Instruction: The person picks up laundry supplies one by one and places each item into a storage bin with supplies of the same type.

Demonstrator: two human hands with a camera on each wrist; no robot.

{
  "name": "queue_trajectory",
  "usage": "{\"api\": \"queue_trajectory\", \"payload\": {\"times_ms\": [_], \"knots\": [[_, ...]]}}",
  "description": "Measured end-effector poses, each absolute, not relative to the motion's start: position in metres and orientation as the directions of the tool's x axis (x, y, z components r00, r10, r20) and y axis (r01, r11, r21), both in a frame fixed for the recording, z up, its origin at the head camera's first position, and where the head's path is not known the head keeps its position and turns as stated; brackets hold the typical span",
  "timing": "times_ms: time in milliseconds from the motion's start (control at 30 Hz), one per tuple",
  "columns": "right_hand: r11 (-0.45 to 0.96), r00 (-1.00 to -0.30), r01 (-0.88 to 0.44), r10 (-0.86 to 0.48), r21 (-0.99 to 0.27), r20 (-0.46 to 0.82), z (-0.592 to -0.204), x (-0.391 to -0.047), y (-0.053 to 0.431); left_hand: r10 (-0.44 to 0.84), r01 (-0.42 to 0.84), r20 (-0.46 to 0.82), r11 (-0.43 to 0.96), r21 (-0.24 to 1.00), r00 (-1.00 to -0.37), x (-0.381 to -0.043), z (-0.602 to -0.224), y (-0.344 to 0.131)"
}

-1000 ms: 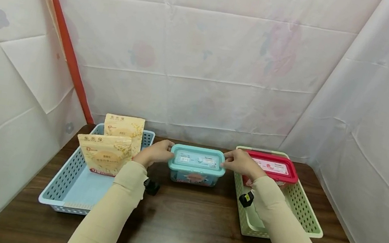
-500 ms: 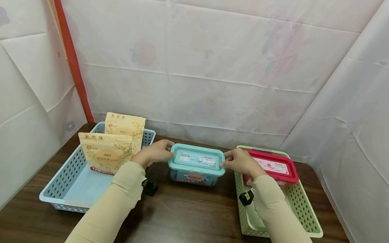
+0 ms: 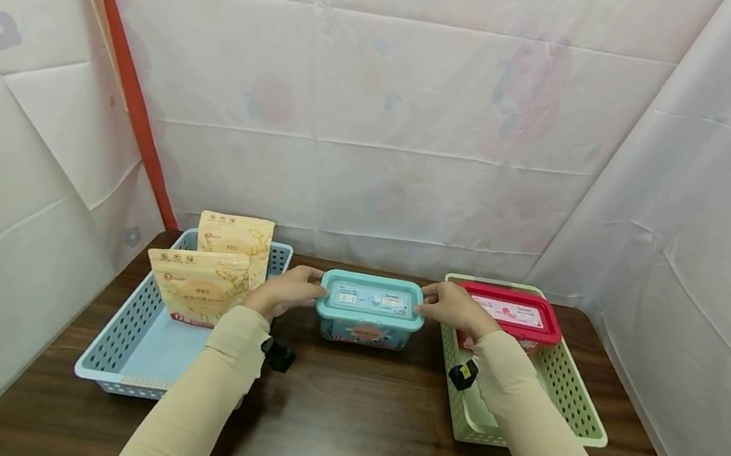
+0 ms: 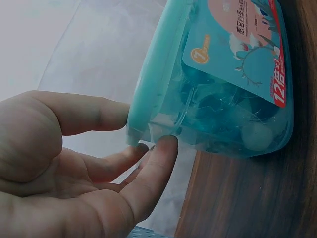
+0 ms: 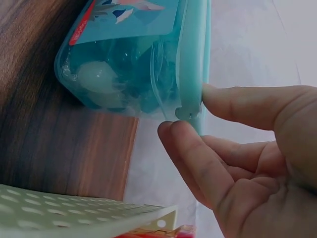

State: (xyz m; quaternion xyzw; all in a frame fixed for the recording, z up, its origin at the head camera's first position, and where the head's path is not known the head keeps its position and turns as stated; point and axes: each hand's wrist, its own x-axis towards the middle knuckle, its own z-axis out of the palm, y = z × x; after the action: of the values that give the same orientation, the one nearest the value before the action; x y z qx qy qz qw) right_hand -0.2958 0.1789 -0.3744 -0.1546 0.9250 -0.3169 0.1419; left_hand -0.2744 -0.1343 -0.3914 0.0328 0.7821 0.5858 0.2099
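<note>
A teal plastic tub with a snap-on lid [image 3: 371, 300] stands on the brown table between my hands. Its see-through end shows blue and white rounded contents behind a printed label [image 4: 233, 54]. My left hand [image 3: 289, 290] pinches the lid's rim at the left end, one digit at the top edge and others under the lip. At the opposite end, my right hand [image 3: 455, 308] holds the rim likewise, its fingertips [image 5: 184, 130] just under the lip. The tub's base [image 5: 69, 74] sits on the tabletop, and its back side is hidden.
On the left, a light blue basket [image 3: 131, 351] holds two upright yellow pouches [image 3: 199, 286]. A green basket [image 3: 571, 385] on the right contains a red-lidded tub [image 3: 515, 314], partly behind my right forearm. White sheeting [image 3: 383, 106] hangs behind the table.
My left wrist and forearm have shifted slightly to the left while the fingers stay at the lid's end. The tub and my right hand look unmoved.
</note>
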Motion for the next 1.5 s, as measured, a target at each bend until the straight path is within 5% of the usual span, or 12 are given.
{"api": "queue_trajectory", "payload": {"times_ms": [433,1500], "knots": [[0.546,-0.854,0.063,-0.404,-0.836,-0.328,-0.388,-0.306,0.190,0.341,-0.227,-0.294,0.224,0.948,-0.893,-0.276,-0.400,-0.138],[0.336,-0.804,0.118,-0.519,-0.934,-0.289,-0.401,-0.305,0.197,0.382,-0.237,-0.304,0.211,0.948,-0.873,-0.278,-0.405,-0.144]]}}
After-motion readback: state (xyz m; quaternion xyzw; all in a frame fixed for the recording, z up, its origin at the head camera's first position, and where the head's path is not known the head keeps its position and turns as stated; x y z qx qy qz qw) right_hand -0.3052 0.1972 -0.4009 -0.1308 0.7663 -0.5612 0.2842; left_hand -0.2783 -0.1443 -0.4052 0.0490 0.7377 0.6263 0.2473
